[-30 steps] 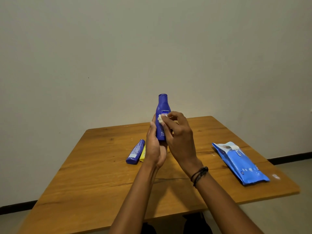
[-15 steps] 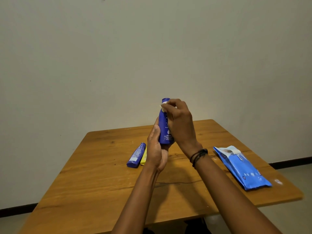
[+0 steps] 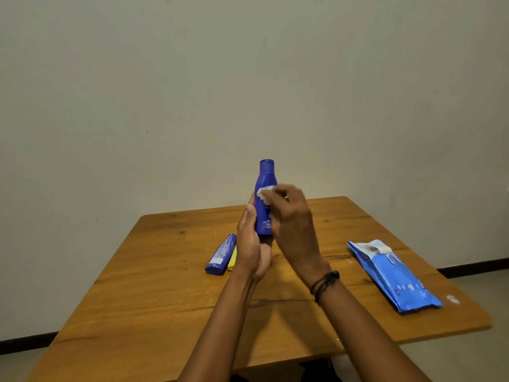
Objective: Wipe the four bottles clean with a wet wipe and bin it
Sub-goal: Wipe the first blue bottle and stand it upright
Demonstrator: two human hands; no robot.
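My left hand (image 3: 252,245) holds a tall blue bottle (image 3: 265,186) upright by its base, above the wooden table (image 3: 154,304). My right hand (image 3: 294,230) presses a small white wet wipe (image 3: 265,194) against the bottle's front, around mid-height. A blue tube-shaped bottle (image 3: 221,255) lies on the table to the left of my left hand. Beside it a yellow bottle (image 3: 232,259) lies mostly hidden behind my left hand. No other bottle is in view.
A blue pack of wet wipes (image 3: 394,277) with its flap peeled back lies on the table's right side. A small white scrap (image 3: 452,299) sits near the right edge. A plain wall stands just behind the table. No bin is in view.
My right hand slid from the bottle's cap down to its middle with the wipe. The cap is uncovered again. My left hand keeps the same hold.
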